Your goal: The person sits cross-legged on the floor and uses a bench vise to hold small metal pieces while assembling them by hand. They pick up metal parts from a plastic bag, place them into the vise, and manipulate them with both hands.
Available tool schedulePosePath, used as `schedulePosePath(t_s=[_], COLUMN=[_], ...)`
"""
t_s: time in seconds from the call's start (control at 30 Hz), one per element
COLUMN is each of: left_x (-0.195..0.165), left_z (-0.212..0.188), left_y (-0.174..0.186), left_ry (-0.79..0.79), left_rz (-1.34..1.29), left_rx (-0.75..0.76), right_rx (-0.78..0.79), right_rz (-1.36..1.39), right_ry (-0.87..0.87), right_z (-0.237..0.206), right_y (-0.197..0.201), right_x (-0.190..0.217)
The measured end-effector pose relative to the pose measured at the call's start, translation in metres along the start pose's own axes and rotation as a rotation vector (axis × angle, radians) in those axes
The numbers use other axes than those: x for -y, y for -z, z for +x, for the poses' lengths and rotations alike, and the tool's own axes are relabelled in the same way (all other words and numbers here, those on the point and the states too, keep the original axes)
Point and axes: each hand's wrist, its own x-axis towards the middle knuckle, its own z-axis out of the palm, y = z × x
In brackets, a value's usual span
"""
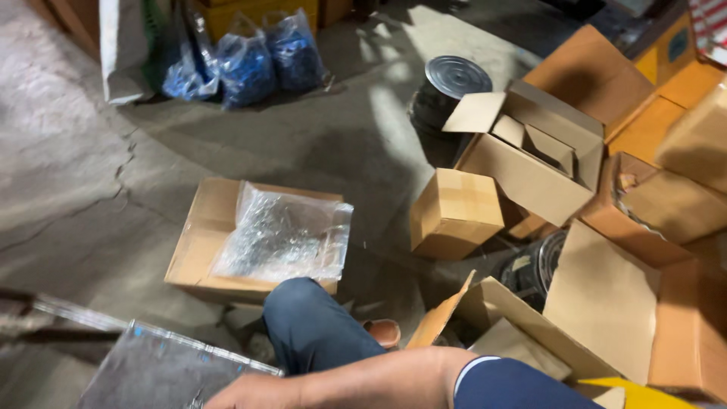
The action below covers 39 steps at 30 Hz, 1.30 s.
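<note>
Nearby, clear bag (284, 236) on carton (206, 250)

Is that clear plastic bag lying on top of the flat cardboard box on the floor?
Yes, the clear plastic bag rests on the closed cardboard box, covering its right part.

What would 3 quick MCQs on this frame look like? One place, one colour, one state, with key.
1. Where does the clear bag lie?
A. on a flat box
B. inside the bin
C. on the knee

2. What colour are the tied bags at the top?
A. red
B. blue
C. white

3. How are the flaps of the big box at the right?
A. taped shut
B. crushed flat
C. open

Key:
1 A, the bag rests on the flat box on the floor.
2 B, their contents show blue through the plastic.
3 C, its flaps stand up and the inside shows.

Only an arm shows; which arm it is cannot be told, and the hand is cut off.
</note>
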Motion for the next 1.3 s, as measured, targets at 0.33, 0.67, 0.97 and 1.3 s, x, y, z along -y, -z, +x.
schedulePosePath(t_s=[0.33, 0.67, 0.97, 1.3], left_x=[-0.03, -0.096, -0.184, -0.209], left_z=[-0.055, -0.087, -0.073, -0.088], left_y=[0.226, 0.39, 0.483, 0.46], left_ry=[-0.218, -0.687, -0.269, -0.181], left_rz=[-0.539, -0.286, 0.518, 1.193], left_rx=[0.237, -0.261, -0.785, -1.032], right_rx=[-0.049, 0.19, 0.119, 0.094], right_rz=[-0.117, 0.059, 0.039, 0.019], right_ry=[-0.307, -0.122, -0.042, -0.046], right_z=[0.017, 0.029, 0.011, 0.009], right_y=[-0.003, 0.034, 0.003, -0.002], right_x=[-0.019, -0.09, -0.05, -0.045])
